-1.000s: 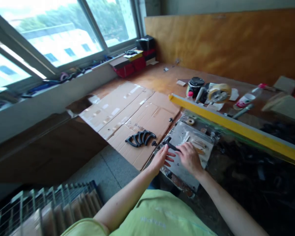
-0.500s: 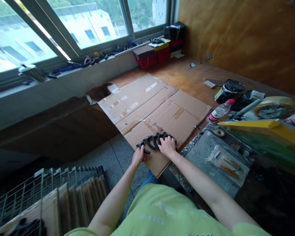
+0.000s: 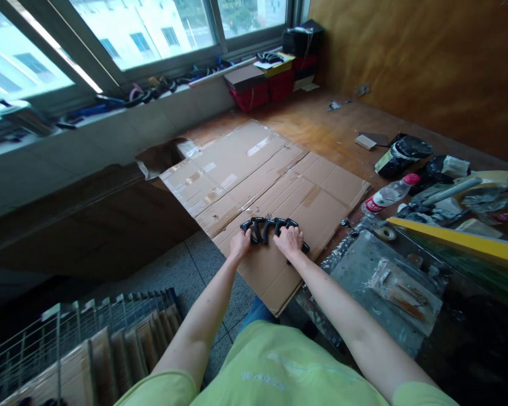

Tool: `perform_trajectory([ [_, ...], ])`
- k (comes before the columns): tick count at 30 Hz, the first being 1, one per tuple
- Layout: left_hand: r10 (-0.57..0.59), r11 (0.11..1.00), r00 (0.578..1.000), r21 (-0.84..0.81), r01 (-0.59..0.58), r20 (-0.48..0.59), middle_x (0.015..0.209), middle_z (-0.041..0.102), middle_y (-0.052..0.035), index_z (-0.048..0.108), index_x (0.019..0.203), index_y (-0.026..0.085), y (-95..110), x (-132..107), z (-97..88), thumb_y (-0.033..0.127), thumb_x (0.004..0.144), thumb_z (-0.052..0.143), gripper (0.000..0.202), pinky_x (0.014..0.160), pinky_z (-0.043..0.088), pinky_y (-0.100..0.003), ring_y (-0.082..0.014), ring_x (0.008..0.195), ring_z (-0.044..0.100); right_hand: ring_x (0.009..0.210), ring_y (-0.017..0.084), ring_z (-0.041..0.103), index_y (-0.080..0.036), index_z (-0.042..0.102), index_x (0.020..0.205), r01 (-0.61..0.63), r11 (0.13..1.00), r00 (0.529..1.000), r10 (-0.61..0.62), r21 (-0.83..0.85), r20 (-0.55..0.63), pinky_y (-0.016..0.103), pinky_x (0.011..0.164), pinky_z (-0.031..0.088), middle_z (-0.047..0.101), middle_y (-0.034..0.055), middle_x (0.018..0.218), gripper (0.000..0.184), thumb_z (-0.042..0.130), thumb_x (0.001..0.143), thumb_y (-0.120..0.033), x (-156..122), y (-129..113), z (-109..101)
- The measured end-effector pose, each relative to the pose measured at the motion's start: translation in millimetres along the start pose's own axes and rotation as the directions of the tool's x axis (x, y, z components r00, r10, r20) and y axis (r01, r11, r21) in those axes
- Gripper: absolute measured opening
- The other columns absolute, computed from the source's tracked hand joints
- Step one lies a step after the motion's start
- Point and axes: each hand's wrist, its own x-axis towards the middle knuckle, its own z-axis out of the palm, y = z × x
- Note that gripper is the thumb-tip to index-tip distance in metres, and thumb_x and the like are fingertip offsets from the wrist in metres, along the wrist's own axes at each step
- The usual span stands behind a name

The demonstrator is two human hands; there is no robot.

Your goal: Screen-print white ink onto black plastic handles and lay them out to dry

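A row of several black curved plastic handles [image 3: 266,228] lies on flattened brown cardboard [image 3: 258,180] spread over the wooden workbench. My left hand [image 3: 239,244] grips the left end of the row, fingers curled round it. My right hand [image 3: 288,241] presses on the right end, fingers closed over the handles. Both hands squeeze the row together from its two sides.
To the right lies a paint-stained grey metal plate [image 3: 364,276] under a yellow-framed screen [image 3: 461,239]. A plastic bottle [image 3: 388,195], a black tub [image 3: 404,153] and tape rolls sit behind it. A wire rack with cardboard [image 3: 80,349] stands at lower left. Boxes [image 3: 262,84] sit near the window.
A second ago both hands were on the grey plate with one black handle. They moved left to the row on the cardboard and have now gathered it tighter.
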Motion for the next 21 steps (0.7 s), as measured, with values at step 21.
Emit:
perform_trajectory([
  [21, 0.037, 0.971, 0.984, 0.239, 0.006, -0.175, 0.080, 0.070, -0.0106, 0.062, 0.085, 0.020, 9, -7, -0.3, 0.043, 0.084, 0.049, 0.026, 0.071, 0.042, -0.032, -0.0259, 0.081, 0.064, 0.107, 0.031, 0.051, -0.020, 0.068, 0.107, -0.051, 0.998, 0.999, 0.051, 0.039, 0.002, 0.044, 0.090, 0.035, 0.063, 0.0151, 0.106, 0.033, 0.059, 0.083, -0.040, -17, 4, 3],
])
